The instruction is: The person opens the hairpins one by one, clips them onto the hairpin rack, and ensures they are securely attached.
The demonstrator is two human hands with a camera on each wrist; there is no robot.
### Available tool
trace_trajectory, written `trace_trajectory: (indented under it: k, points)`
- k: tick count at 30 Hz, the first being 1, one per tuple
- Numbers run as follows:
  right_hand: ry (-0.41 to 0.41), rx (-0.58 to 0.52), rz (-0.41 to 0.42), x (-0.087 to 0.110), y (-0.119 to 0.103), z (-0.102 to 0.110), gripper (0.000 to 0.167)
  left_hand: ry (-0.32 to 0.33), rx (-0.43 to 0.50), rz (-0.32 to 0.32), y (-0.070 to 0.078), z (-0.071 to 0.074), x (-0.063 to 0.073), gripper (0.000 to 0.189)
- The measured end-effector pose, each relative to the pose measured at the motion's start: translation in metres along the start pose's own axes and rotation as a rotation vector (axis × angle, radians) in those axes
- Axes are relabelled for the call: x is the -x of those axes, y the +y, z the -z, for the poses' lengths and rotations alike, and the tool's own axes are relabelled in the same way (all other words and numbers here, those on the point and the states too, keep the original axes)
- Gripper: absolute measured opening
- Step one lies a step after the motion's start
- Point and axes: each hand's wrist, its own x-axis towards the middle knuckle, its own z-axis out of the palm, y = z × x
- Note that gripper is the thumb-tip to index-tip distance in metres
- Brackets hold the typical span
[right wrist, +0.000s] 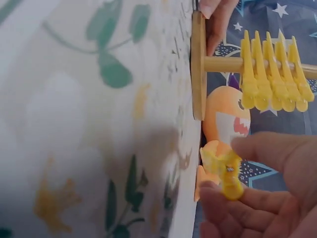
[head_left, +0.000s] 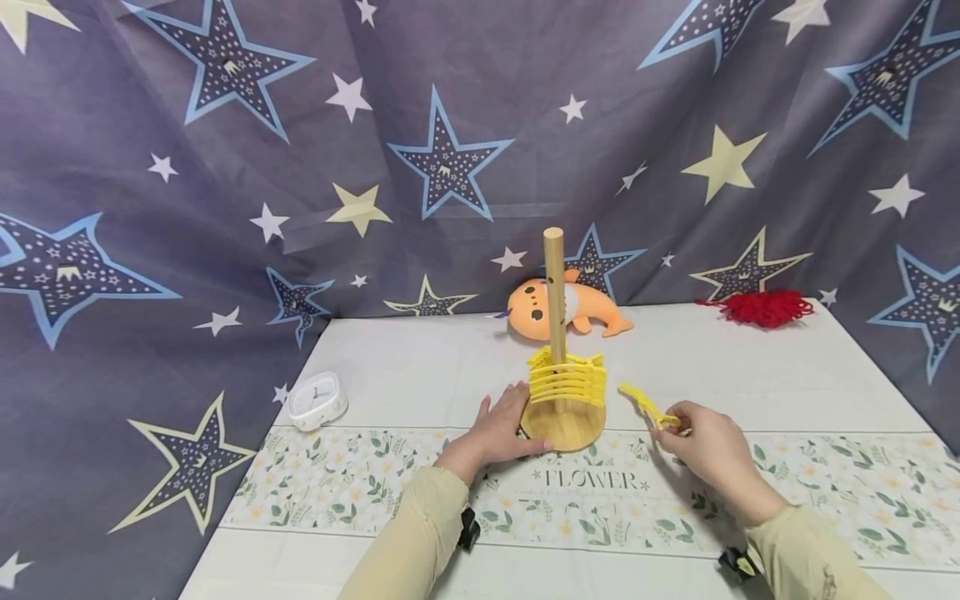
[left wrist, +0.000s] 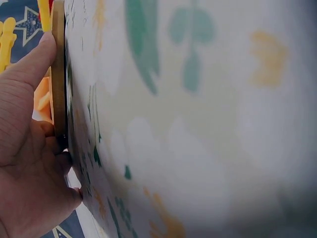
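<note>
A wooden stand has a round base (head_left: 562, 429) and an upright post (head_left: 555, 292) with small holes in it. Several curved yellow plastic pieces (head_left: 567, 382) sit one above another around the lower post. My left hand (head_left: 498, 433) holds the base at its left rim, thumb along the front edge and fingers round the side; the left wrist view shows the thumb on the wooden edge (left wrist: 58, 74). To the right of the stand, my right hand (head_left: 708, 442) pinches one end of a loose yellow plastic piece (head_left: 643, 406) between thumb and fingers, apart from the stand.
An orange plush shark (head_left: 596, 308) lies behind the post. At the left stands a small white clock (head_left: 317, 401), and a red tangle of yarn (head_left: 768, 307) is at the back right. A starry cloth (head_left: 465, 250) hangs behind the table, which has a flowered cover (head_left: 360, 475).
</note>
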Motion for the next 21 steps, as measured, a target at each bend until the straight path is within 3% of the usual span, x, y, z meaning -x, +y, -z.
trace_trajectory:
  k: [10, 21]
  points:
    - [0.326, -0.155, 0.074, -0.001, -0.003, 0.016, 0.035, 0.003, 0.001, 0.0, 0.0, -0.001, -0.001, 0.108]
    - [0.457, -0.357, 0.162, -0.002, -0.016, 0.03, 0.041, -0.006, 0.006, 0.012, 0.001, 0.0, -0.001, 0.108]
